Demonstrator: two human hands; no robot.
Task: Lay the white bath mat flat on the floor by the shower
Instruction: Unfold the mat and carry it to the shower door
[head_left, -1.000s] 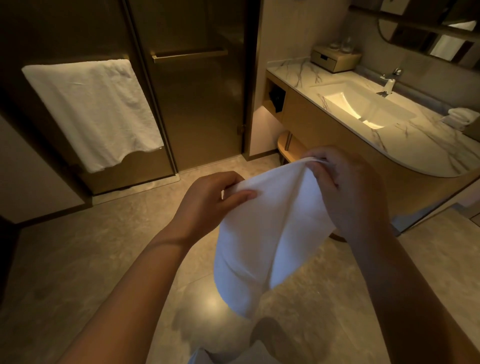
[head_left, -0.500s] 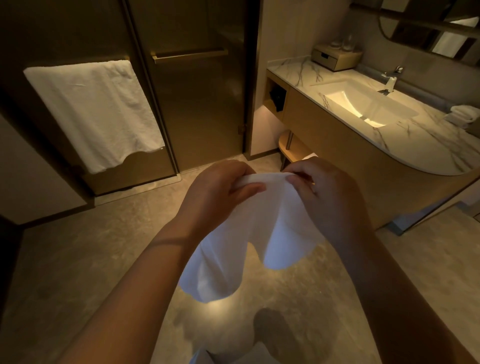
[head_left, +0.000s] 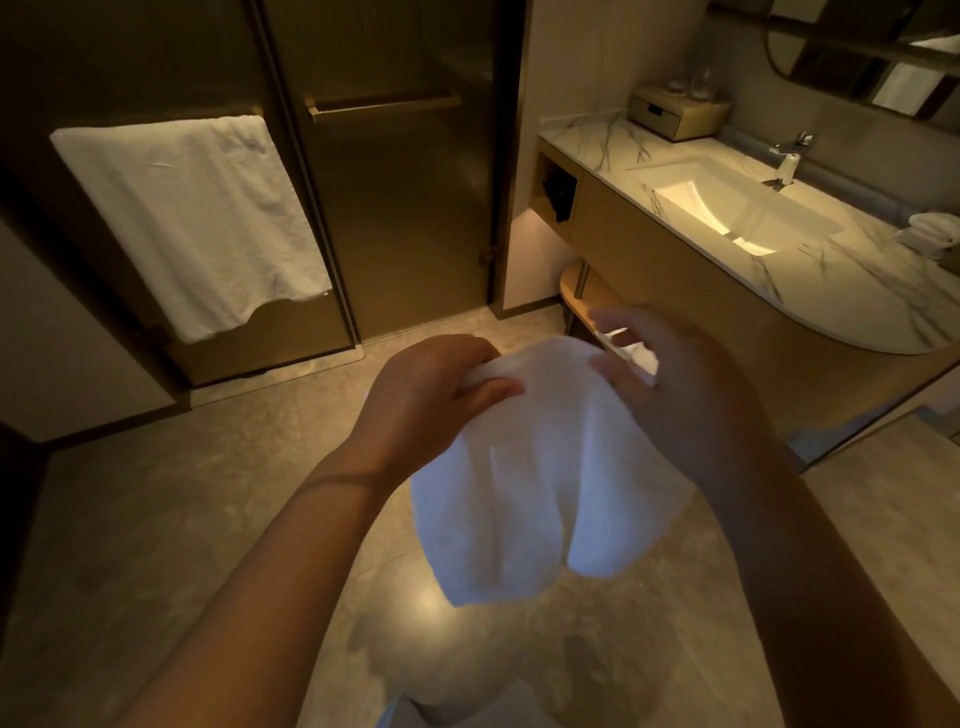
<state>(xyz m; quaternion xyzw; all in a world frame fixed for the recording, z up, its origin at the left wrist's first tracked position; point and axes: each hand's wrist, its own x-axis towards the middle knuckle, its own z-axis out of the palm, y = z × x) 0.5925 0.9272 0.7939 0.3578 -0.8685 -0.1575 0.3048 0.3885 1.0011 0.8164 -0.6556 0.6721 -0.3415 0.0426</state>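
The white bath mat (head_left: 540, 483) hangs bunched in the air in front of me, above the tiled floor (head_left: 156, 519). My left hand (head_left: 431, 395) grips its top edge, thumb over the cloth. My right hand (head_left: 675, 395) is at the mat's upper right, fingers spread and blurred, with a corner of cloth showing between them; its hold is unclear. The glass shower door (head_left: 400, 208) stands shut straight ahead, with bare floor in front of it.
A white towel (head_left: 192, 218) hangs on a bar on the left glass panel. A marble vanity (head_left: 831, 291) with a sink (head_left: 727, 208) and tap runs along the right, a low shelf (head_left: 576, 296) beneath it. A small box (head_left: 675, 111) sits on the counter.
The mat has swung and spread wider below my hands. My right hand has opened its fingers and shifted along the top edge; my left hand keeps its hold.
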